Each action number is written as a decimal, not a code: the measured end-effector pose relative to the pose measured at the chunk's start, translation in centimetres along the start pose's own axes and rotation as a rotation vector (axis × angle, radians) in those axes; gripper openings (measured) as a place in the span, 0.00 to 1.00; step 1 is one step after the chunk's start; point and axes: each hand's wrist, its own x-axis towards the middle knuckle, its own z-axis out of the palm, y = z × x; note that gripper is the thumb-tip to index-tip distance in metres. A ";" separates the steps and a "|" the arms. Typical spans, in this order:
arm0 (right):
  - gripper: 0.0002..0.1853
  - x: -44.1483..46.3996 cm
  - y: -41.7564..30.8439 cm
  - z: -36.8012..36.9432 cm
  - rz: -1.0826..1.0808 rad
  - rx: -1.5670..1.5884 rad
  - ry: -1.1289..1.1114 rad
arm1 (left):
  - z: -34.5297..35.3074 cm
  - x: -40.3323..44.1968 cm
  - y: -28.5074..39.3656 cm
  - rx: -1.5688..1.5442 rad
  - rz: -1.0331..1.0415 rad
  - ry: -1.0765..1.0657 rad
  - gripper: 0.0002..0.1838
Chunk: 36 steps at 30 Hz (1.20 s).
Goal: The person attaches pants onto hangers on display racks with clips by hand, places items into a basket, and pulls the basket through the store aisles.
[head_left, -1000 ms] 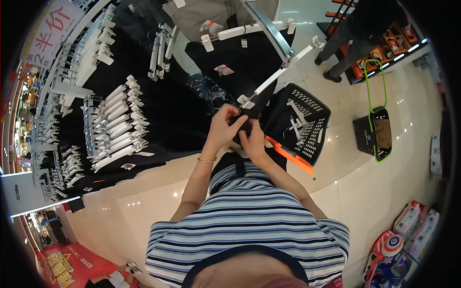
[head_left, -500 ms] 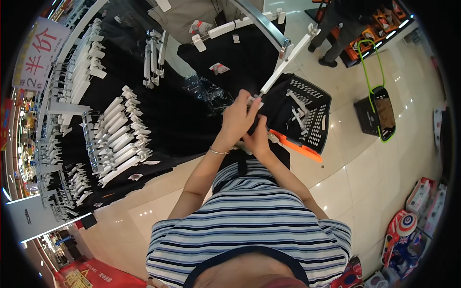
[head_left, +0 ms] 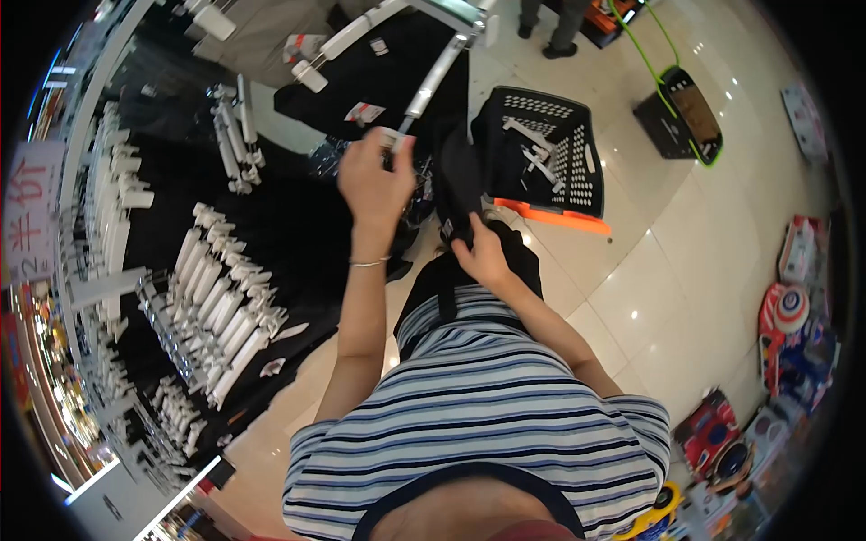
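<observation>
My left hand (head_left: 374,180) is closed around the lower clip end of a white hanger (head_left: 431,79), which slants up to the metal rack arm. To its right, my right hand (head_left: 485,256) grips the edge of a black garment (head_left: 458,176) that hangs down in front of me. The garment's upper part lies between my hands and the basket. Another black garment (head_left: 334,95) with a red and white tag hangs from a white hanger just beyond my left hand.
A black basket (head_left: 588,135) with an orange handle holds white hangers on the right. Many white hangers (head_left: 216,293) with black garments fill the rack at left. A green-handled basket (head_left: 663,126), a person's legs (head_left: 566,27) and boxed toys (head_left: 789,311) are further off.
My hands have moved apart: the left went up and left with the hanger end, the right stayed low on the black garment. The view has turned, shifting the racks and baskets.
</observation>
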 end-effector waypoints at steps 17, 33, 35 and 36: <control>0.32 -2.0 -9.2 -4.8 0.048 0.731 0.084 | 1.1 -17.3 -0.7 -0.501 0.215 -0.819 0.54; 0.08 -1.0 6.5 -14.2 0.127 0.016 0.005 | 12.5 -5.6 8.1 -0.738 -0.329 -0.333 0.11; 0.07 0.3 9.4 -15.8 0.239 0.148 0.019 | 15.4 -5.6 7.8 -0.687 -0.352 -0.372 0.15; 0.06 1.1 10.9 -16.2 0.295 0.220 0.022 | 16.7 -5.6 8.1 -0.713 -0.416 -0.361 0.15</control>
